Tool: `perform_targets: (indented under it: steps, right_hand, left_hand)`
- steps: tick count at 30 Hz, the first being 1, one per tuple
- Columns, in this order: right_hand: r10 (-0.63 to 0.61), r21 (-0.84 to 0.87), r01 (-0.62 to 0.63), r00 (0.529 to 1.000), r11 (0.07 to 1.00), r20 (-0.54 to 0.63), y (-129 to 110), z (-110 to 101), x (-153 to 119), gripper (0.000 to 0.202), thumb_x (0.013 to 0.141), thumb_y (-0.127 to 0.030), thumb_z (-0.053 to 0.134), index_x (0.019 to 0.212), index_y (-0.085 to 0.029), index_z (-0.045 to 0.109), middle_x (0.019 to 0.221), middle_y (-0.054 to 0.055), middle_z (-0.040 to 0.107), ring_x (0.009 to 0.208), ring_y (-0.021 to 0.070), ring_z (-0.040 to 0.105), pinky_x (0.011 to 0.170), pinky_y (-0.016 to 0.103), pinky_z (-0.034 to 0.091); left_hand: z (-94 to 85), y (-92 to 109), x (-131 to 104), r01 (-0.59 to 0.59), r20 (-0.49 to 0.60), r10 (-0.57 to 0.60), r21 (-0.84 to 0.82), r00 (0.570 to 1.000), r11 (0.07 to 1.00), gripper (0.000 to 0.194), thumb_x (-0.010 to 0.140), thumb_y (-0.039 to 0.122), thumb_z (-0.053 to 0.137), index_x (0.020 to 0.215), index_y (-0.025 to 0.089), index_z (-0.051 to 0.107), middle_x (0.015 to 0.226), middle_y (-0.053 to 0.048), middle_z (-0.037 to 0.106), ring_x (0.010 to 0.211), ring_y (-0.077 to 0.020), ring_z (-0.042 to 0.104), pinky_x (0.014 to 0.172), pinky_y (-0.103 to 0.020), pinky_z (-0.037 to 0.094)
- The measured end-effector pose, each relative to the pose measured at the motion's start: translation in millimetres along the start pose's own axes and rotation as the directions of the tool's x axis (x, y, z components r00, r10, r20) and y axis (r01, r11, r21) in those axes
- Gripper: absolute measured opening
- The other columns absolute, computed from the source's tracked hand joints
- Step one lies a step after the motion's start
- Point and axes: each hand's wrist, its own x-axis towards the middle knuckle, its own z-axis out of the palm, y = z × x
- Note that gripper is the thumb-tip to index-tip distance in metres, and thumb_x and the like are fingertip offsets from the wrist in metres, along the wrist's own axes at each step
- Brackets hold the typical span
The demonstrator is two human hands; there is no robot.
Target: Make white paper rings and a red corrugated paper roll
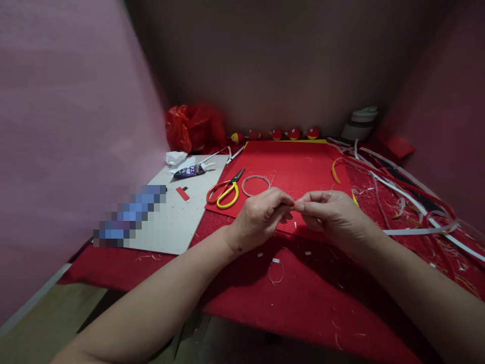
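My left hand (267,215) and my right hand (328,210) meet fingertip to fingertip above a red ribbed sheet (299,172). Both are closed in a pinch; a tiny reddish bit shows where they meet, too small to name. Left of my left hand lie scissors (227,189) with one red and one yellow handle, their blades pointing away. A coil of thin cord (255,186) rests on the sheet just beyond my left hand. Nearer the front edge, a small thread loop (275,272) with a white tag lies on the red cloth (242,288).
On the left, a grey board (182,222) bears a glue tube (191,171) and red scraps (182,193). Behind are a red plastic bag (193,126), several small red round figures (293,133) and a lidded container (359,124). Tangled strips (413,192) spread at right.
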Motion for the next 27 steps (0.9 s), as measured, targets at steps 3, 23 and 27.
perform_targets:
  steps: [3,23,27]
  right_hand:
    - [0.026,-0.052,-0.026,1.000,0.998,0.005,1,-2,1,0.023,0.067,-0.028,0.065,0.051,-0.015,0.054,0.042,-0.004,0.042,0.041,0.0062,0.031,0.044,0.025,0.019]
    - [0.031,-0.105,-0.040,0.995,0.994,-0.091,-1,7,-4,0.029,0.065,-0.029,0.066,0.047,-0.016,0.047,0.041,-0.005,0.038,0.042,0.0060,0.028,0.044,0.025,0.017]
    - [0.026,-0.084,-0.033,0.996,0.996,-0.081,0,6,-3,0.024,0.066,-0.027,0.064,0.050,-0.016,0.050,0.042,-0.005,0.039,0.042,0.0062,0.028,0.044,0.025,0.017]
  left_hand:
    - [-1.0,-1,1,-0.061,0.026,0.058,0.122,0.998,0.991,0.010,0.087,0.013,0.042,0.083,0.012,0.050,0.070,-0.001,0.056,0.061,-0.0063,0.054,0.060,-0.019,0.047]
    - [-1.6,-3,0,-0.179,0.226,0.092,0.403,0.970,0.897,0.014,0.086,0.008,0.035,0.085,0.009,0.049,0.078,-0.007,0.054,0.068,-0.0110,0.049,0.061,-0.022,0.046]
    - [-0.4,-4,1,-0.118,0.165,0.070,0.298,0.984,0.947,0.009,0.085,0.009,0.041,0.083,0.010,0.049,0.076,-0.005,0.055,0.067,-0.0097,0.052,0.061,-0.021,0.047]
